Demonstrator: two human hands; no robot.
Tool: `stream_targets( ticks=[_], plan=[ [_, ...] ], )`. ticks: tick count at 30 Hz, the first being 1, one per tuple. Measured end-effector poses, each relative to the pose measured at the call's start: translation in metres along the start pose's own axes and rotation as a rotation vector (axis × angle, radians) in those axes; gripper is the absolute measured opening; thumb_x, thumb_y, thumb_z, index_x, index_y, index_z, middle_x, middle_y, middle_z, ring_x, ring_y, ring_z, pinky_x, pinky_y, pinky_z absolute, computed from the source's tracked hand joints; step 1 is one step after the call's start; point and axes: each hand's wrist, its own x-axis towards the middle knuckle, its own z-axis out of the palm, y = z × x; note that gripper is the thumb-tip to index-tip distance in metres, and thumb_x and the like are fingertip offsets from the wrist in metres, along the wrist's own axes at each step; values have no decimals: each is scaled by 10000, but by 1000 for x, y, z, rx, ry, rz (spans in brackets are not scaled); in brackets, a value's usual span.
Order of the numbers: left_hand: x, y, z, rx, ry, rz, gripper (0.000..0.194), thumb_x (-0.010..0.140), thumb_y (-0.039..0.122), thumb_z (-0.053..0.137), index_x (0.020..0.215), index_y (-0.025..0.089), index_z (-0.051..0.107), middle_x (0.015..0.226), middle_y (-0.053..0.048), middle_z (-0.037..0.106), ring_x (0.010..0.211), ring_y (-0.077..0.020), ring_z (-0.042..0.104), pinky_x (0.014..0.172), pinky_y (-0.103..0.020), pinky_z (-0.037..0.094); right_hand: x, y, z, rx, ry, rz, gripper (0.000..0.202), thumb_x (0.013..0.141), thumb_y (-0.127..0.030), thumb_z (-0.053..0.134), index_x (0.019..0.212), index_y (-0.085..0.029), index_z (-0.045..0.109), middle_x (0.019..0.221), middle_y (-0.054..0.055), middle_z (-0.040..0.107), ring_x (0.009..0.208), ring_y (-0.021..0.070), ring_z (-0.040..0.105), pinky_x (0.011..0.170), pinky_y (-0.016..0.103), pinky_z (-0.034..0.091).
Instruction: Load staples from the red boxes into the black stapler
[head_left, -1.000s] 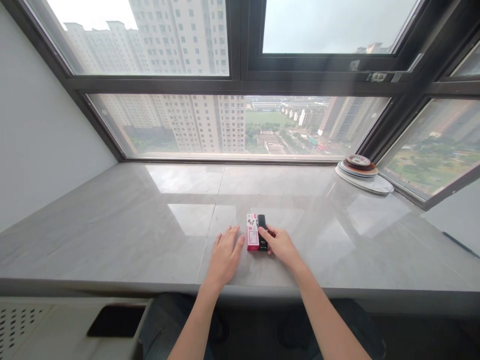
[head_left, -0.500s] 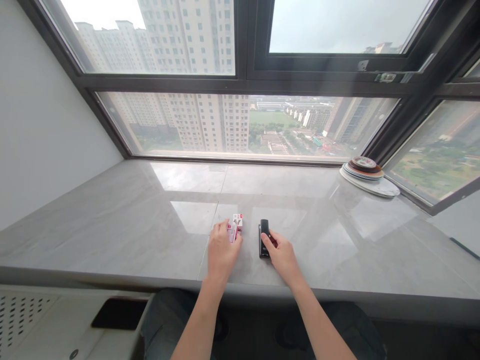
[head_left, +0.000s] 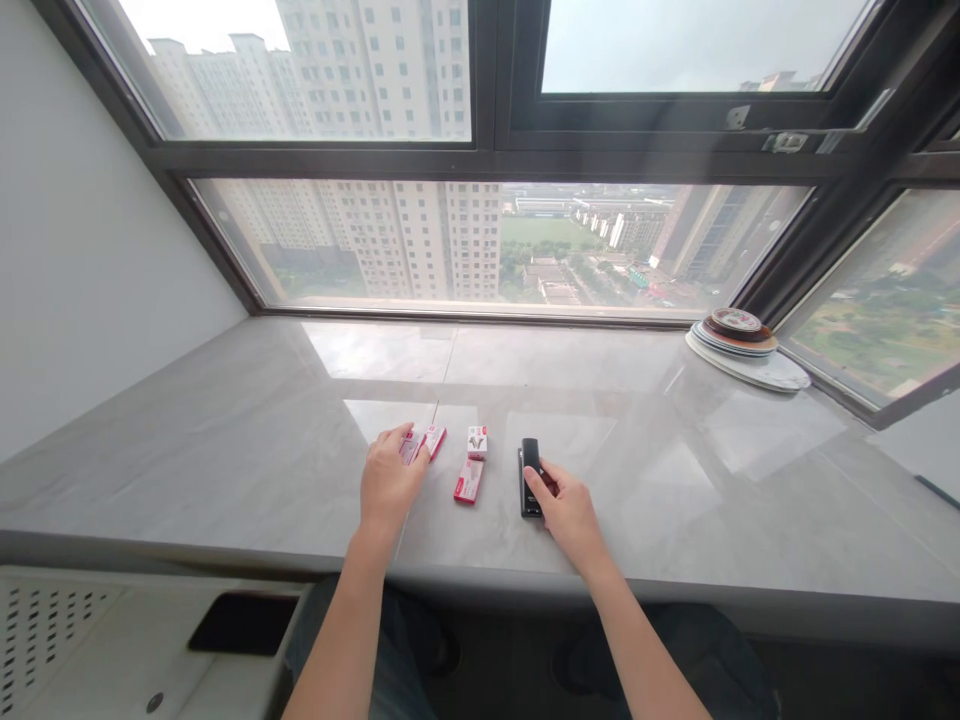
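Note:
My right hand [head_left: 566,500] is closed around a black stapler [head_left: 530,478], which rests on the grey stone sill with its long side pointing away from me. My left hand [head_left: 391,482] is to the left, thumb and fingers gripping a small pink-and-white staple box [head_left: 433,441]; part of it, and perhaps a second box beside it, is behind the fingers. Between the hands lie two more boxes: a white one with a dark picture [head_left: 478,441], and a red-and-white one [head_left: 469,482] just in front of it.
A stack of plates [head_left: 739,340] stands in the right corner of the sill [head_left: 225,450] by the window. The window frame [head_left: 480,163] runs along the back. Below the front edge, at left, is a white surface with a black rectangle [head_left: 241,622].
My left hand has moved left with the pink-and-white box, uncovering the red-and-white box. My right hand stays on the stapler. The view has shifted slightly.

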Motion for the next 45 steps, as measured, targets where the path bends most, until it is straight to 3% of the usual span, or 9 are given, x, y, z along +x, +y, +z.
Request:
stream_targets(
  ticks=[5,8,15,18,21,26,33,38,45],
  plan=[
    [-39,-15,-15,149,-4,-29,371,945,351,602,1303,277,663,1356,-97,610,1217,-340,523,1000,-483,456,0,0,1,-13,44,-3,611,919,-629,566,1248,-150,752,670,30,634,574,179,528,528,275,432],
    [-55,12,-10,186,72,44,356,995,327,541,1332,312,654,1422,-102,536,1259,-347,483,1023,-511,427,-1,0,2,-17,78,-14,616,908,-624,571,1249,-144,755,691,45,662,607,197,555,556,288,453],
    [-66,82,31,143,-67,173,484,968,438,609,1440,347,565,1299,-107,520,1213,-326,503,998,-479,432,-4,-1,3,-28,78,-89,566,933,-592,583,1269,-161,732,768,39,673,672,195,579,649,303,497],
    [-64,81,36,182,-58,123,578,929,450,658,1463,275,523,1285,-129,524,1208,-342,497,982,-486,431,-5,0,-6,-39,69,-123,528,940,-556,598,1294,-180,707,892,64,707,757,206,625,683,308,520],
    [-69,72,30,169,-72,62,397,936,431,646,1277,227,623,1192,-121,567,1142,-329,525,936,-465,449,-3,0,-21,-105,35,-172,427,945,-500,607,1238,-215,728,1038,89,725,860,221,658,685,306,524],
    [-90,75,18,60,-208,229,317,915,362,700,1226,328,650,1353,-69,551,1246,-313,509,1009,-478,437,8,-13,-29,-190,-104,-278,380,990,-354,528,1317,-265,700,1253,87,702,1115,247,663,881,346,545],
    [-94,80,9,-2,-306,359,394,937,333,681,1325,367,616,1551,-49,445,1405,-321,422,1167,-555,347,21,-43,7,-255,-297,-359,410,1001,-270,485,1380,-277,643,1372,66,666,1263,243,607,1256,545,143],
    [-91,71,7,-9,-335,411,434,934,371,682,1357,328,595,1474,-84,532,1410,-337,435,1196,-595,305,19,-50,45,-330,-92,-343,258,864,-411,724,1057,-240,739,1155,77,734,1230,287,600,1242,571,88],
    [-92,72,5,-35,-333,395,417,958,377,642,1369,337,583,1578,-59,456,1464,-318,390,1204,-571,306,29,-44,31,191,123,-76,440,894,-596,598,1068,-209,714,1032,81,755,982,245,678,929,378,506]
  ],
)
